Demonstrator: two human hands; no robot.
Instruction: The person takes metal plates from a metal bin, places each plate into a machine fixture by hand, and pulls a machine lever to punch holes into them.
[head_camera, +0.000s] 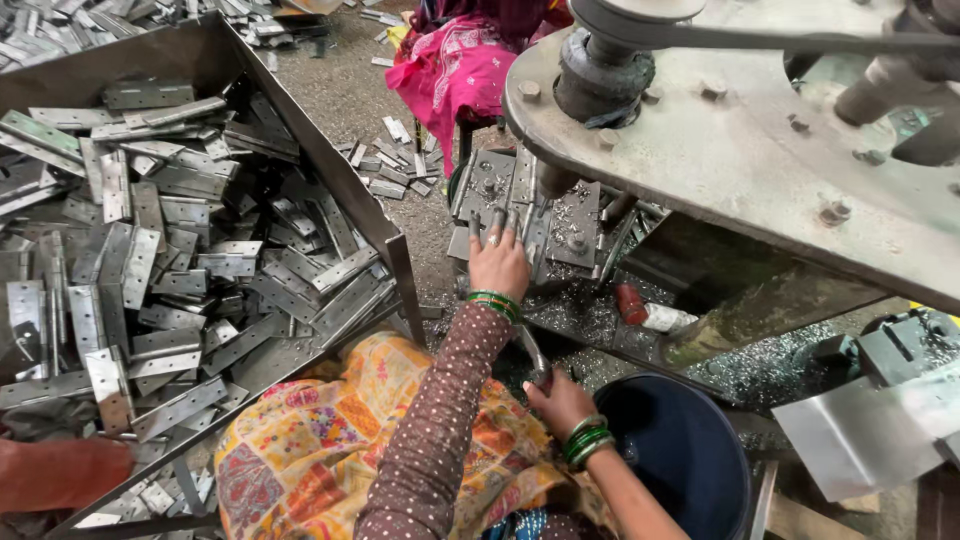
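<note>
At frame centre, the left hand (497, 262) presses a metal hinge plate (500, 215) flat against the press fixture (560, 225), fingers spread to steady it. Lower down, the right hand (560, 400) wraps closed around a lever handle (533, 355) above the blue bucket (690, 460).

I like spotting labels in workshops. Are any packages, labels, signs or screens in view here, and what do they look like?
Small tube-like container: lying on the machine bed right of the left hand, red end, white body; too small to tell a label.
No signs or screens.

A blue bucket (690, 450) sits low right, and pink cloth (455, 65) lies beyond scattered floor hinges (390, 170).
</note>
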